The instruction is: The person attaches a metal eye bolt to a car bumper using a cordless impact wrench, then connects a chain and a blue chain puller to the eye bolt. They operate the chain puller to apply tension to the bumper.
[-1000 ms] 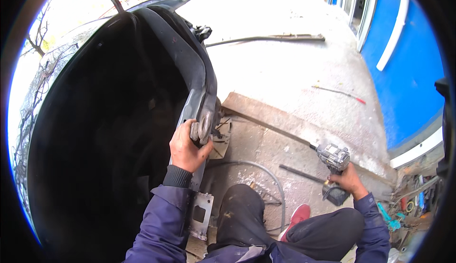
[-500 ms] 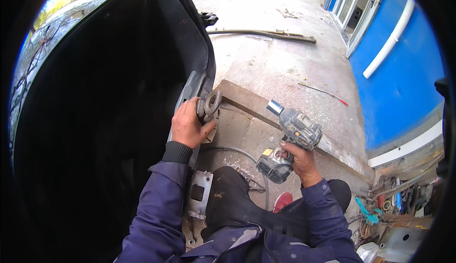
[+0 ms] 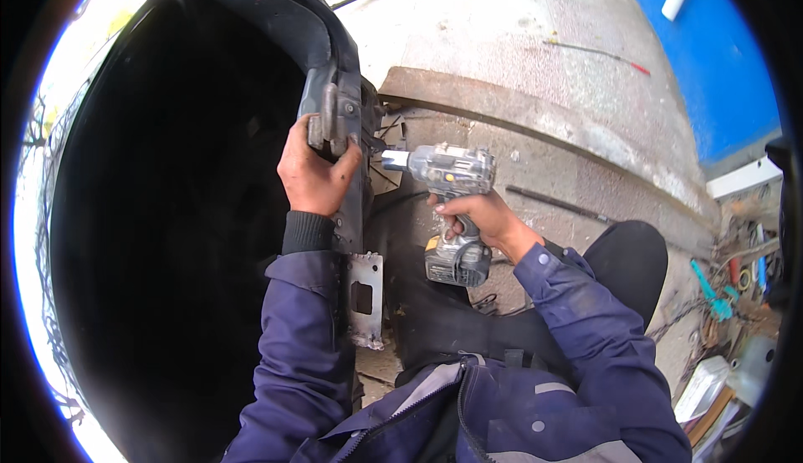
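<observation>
My left hand (image 3: 314, 170) is closed around a heavy grey metal clamp with a ring (image 3: 329, 112), pressed to the metal edge (image 3: 349, 103) of a large dark vehicle body panel (image 3: 276, 7). The fingers partly cover the clamp. In my right hand (image 3: 483, 214) is a worn cordless impact wrench (image 3: 456, 170), gripped by its handle. Its shiny socket (image 3: 395, 160) points left at the panel edge, just right of the clamp; whether it touches a bolt there I cannot tell. A bare metal bracket (image 3: 366, 300) with a square hole sits beside my left forearm.
A long rusty beam (image 3: 535, 120) lies across the ground beyond the wrench. Near it are a dark rod (image 3: 559, 204) and a thin red-tipped rod (image 3: 598, 55). Mixed tools and scrap, with a turquoise tool (image 3: 711, 291), lie at the right beside a blue wall (image 3: 711, 61).
The view has tilted down. My right hand has brought the impact wrench left, close to the panel edge. My left hand has turned the clamp and set it against that edge.
</observation>
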Demonstrator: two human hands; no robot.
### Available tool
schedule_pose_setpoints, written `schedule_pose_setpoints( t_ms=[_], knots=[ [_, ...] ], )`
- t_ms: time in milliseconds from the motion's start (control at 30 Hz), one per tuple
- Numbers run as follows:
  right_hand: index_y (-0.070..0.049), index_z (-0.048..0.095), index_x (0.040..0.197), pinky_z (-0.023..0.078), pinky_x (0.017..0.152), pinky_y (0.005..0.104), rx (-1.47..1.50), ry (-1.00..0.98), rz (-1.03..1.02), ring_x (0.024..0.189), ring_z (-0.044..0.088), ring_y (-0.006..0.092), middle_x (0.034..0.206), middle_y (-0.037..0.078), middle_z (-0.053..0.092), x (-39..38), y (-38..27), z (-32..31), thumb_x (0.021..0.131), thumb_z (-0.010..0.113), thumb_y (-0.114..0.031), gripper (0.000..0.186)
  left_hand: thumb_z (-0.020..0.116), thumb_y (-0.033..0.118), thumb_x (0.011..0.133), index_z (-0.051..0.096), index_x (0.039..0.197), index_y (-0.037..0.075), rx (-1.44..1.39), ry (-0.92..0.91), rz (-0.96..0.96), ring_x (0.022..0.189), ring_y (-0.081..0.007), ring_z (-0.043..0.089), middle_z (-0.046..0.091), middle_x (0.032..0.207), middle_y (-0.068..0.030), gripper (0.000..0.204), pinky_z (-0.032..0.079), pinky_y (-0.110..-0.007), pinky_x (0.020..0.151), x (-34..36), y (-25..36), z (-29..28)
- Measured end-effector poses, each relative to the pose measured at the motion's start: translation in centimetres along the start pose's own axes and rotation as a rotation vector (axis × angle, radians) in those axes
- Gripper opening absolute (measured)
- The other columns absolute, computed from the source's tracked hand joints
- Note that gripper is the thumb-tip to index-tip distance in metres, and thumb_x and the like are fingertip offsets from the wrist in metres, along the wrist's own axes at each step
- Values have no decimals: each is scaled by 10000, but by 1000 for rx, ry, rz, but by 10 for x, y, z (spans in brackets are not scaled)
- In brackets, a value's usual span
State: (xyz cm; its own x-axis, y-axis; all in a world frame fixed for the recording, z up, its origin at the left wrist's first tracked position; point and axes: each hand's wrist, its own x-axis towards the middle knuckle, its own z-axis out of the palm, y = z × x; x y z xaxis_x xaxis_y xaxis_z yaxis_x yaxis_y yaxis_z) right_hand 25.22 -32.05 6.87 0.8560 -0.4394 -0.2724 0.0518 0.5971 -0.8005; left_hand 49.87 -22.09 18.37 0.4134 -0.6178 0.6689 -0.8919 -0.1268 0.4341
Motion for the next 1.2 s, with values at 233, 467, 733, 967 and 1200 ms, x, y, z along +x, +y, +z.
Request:
schedule_pose_setpoints(
  t_ms=[233,467,733,967,1200],
  knots=[
    [22,726,1163,570,658,376,206,-197,104,603,597,142,838,73,683,32,26,18,891,746,-66,286,896,153,793,660,1280,-26,-33,-45,-61,884,-297,781,774,1025,-185,570,621,-384,851,-2,-6,2],
    [42,720,1152,559,674,363,220,-227,81,568,581,155,713,57,630,45,31,19,893,717,-102,296,896,137,770,653,1301,-22,-25,-42,-51,893,-299,779,767,1046,-188,605,621,-380,856,-1,-4,0],
    [14,748,1105,575,653,389,241,-272,123,563,590,173,737,61,642,63,36,8,877,750,-117,263,902,142,783,650,1289,-24,-35,-47,-85,885,-273,780,771,1023,-182,589,621,-370,853,-2,-4,0],
    [11,698,1124,573,673,387,365,-339,180,558,610,143,692,58,657,71,49,20,906,705,-130,259,904,142,792,650,1281,-33,-15,-52,-62,874,-248,779,772,1004,-178,578,621,-364,846,-2,-4,2],
    [3,702,1101,575,675,402,349,-335,159,558,602,140,705,57,660,73,52,23,891,711,-119,243,899,135,791,646,1295,-37,-111,-47,-144,888,-259,781,771,1021,-185,590,623,-368,859,-1,-7,3]
  ],
)
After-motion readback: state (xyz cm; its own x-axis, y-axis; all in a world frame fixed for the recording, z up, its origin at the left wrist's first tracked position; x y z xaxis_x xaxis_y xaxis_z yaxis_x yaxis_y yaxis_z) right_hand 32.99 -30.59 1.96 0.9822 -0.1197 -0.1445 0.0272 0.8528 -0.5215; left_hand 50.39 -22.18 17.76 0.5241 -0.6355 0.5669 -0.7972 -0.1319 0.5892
